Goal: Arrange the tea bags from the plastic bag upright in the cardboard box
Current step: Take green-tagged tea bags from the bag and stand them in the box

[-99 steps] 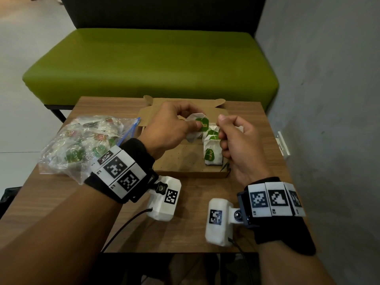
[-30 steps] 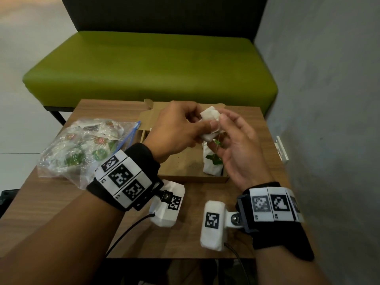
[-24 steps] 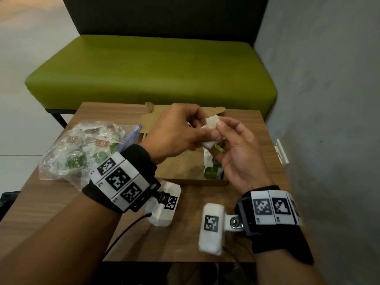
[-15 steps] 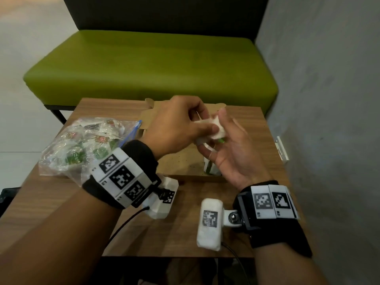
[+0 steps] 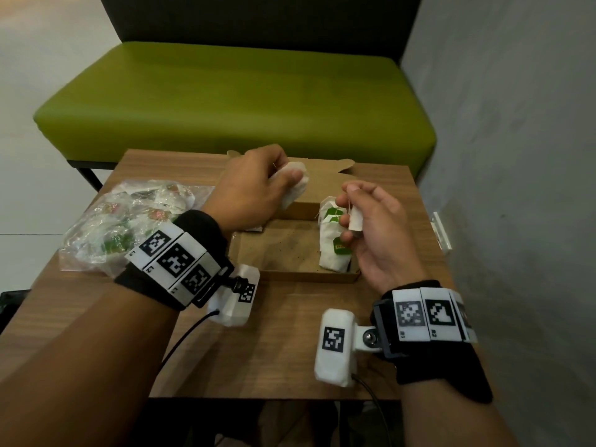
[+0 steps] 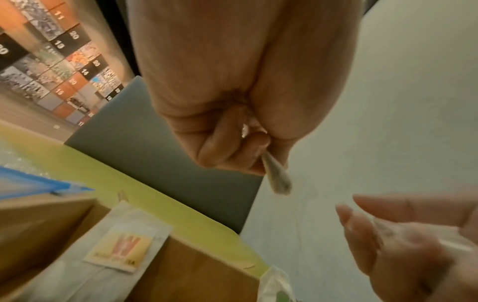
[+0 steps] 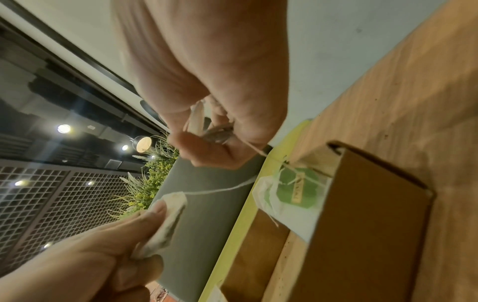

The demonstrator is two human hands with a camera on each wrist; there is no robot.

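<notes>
Fingers of the left hand (image 5: pixel 248 185) pinch a white paper tea bag (image 5: pixel 292 185) above the brown cardboard box (image 5: pixel 290 253), while the right hand (image 5: pixel 377 230) pinches its thin string (image 7: pixel 220 191) and small paper tag (image 5: pixel 356 219).

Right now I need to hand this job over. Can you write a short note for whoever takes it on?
Left hand: pinches a tea bag above the cardboard box.
Right hand: pinches that bag's tag; the string runs between the hands.
Done: a few tea bags stand upright at the right end of the box.
Left: stand the held bag in the box, then those in the plastic bag, lying left of the box.
</notes>
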